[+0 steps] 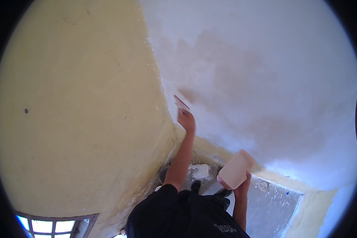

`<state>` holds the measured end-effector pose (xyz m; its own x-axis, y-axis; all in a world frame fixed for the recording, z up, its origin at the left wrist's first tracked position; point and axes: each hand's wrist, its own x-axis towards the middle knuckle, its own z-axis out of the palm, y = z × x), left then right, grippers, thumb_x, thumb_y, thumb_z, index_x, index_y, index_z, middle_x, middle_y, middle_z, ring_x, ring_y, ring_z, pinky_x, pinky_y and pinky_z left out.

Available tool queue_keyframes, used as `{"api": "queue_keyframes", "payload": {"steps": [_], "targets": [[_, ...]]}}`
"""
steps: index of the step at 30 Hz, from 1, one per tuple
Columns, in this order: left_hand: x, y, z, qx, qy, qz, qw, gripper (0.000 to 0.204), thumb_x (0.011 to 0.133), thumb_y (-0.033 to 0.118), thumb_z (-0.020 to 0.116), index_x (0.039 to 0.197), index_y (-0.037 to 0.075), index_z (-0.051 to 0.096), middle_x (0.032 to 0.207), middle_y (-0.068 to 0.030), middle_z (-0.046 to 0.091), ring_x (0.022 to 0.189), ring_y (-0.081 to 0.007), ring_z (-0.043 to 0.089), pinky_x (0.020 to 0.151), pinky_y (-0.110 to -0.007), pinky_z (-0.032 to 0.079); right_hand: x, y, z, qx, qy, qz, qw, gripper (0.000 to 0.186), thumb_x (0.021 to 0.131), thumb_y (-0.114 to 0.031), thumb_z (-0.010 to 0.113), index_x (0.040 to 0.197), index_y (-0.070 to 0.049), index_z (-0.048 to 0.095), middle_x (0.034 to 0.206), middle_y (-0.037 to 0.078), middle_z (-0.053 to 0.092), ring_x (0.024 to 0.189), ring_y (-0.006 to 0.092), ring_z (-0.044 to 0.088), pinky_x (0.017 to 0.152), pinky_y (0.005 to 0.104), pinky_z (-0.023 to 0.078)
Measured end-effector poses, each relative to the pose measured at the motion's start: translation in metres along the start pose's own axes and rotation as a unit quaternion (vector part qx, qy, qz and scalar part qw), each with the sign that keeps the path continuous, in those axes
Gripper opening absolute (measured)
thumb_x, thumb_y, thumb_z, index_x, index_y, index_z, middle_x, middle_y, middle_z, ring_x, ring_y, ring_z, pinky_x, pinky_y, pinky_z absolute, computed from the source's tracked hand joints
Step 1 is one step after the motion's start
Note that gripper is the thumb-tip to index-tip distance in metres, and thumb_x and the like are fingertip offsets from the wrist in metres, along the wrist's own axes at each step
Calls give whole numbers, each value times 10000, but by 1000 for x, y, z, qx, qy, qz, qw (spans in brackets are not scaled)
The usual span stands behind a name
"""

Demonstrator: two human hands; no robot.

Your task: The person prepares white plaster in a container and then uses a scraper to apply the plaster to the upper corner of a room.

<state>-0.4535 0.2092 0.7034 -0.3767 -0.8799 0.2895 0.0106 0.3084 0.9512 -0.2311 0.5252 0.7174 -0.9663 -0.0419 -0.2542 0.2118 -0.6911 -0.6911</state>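
My left hand [187, 119] is raised to the wall near the corner, its fingers closed on a thin, flat spreader [181, 102]. The spreader's edge is against or very close to the white-coated wall [242, 79]; blur keeps me from telling whether it touches. Lower down and to the right, my right hand [243, 185] grips a pale pink rectangular container [238, 168] by its near side. The container is tilted, and what is inside it does not show clearly. Damp-looking brownish patches mark the white coat.
A yellow wall [83, 99] meets the white one at the corner, left of my left hand. On the grey, white-spattered floor [273, 208] below lies a white-smeared pale object [199, 171]. A paned window [51, 227] is at the lower left.
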Motion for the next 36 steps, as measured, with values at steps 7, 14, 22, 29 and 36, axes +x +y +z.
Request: {"api": "queue_keyframes", "payload": {"steps": [7, 14, 22, 29, 36], "targets": [[95, 69, 34, -63, 58, 66, 994, 262, 795, -31, 475, 989, -102, 636, 766, -310, 628, 706, -470, 616, 624, -460, 491, 0, 8, -8, 11, -26, 15, 999, 610, 937, -391, 507, 1404, -22, 374, 1306, 148, 554, 1197, 305, 565, 1020, 446, 464], [-55, 180, 22, -128, -54, 283, 949, 552, 810, -112, 505, 1347, 11, 524, 1123, -229, 664, 998, -363, 668, 781, -376, 554, 0, 7, -6, 14, -18, 35, 999, 625, 931, -408, 503, 1407, -26, 371, 1318, 156, 546, 1200, 316, 563, 1026, 464, 458], [-30, 154, 12, -211, -8, 234, 949, 395, 892, -104, 491, 1272, -45, 577, 1297, -229, 590, 1217, -305, 579, 955, -344, 508, -4, -7, -19, 11, -12, -6, 1000, 635, 923, -413, 520, 1406, -28, 371, 1315, 154, 546, 1191, 320, 567, 1019, 478, 464], [-55, 123, 72, -34, -62, 354, 933, 677, 741, -124, 531, 1404, -24, 441, 1422, -260, 454, 1292, -428, 471, 956, -434, 514, -1, -11, -15, 33, -18, -5, 999, 616, 917, -394, 520, 1394, -28, 387, 1308, 150, 546, 1201, 317, 555, 1023, 470, 458], [-100, 72, 7, -182, -125, 192, 956, 430, 838, -95, 512, 1260, -45, 578, 1150, -229, 661, 965, -344, 686, 810, -395, 551, 0, -20, -25, 21, -15, -28, 999, 634, 912, -388, 509, 1412, -29, 358, 1307, 157, 543, 1198, 321, 556, 1010, 456, 472]]}}
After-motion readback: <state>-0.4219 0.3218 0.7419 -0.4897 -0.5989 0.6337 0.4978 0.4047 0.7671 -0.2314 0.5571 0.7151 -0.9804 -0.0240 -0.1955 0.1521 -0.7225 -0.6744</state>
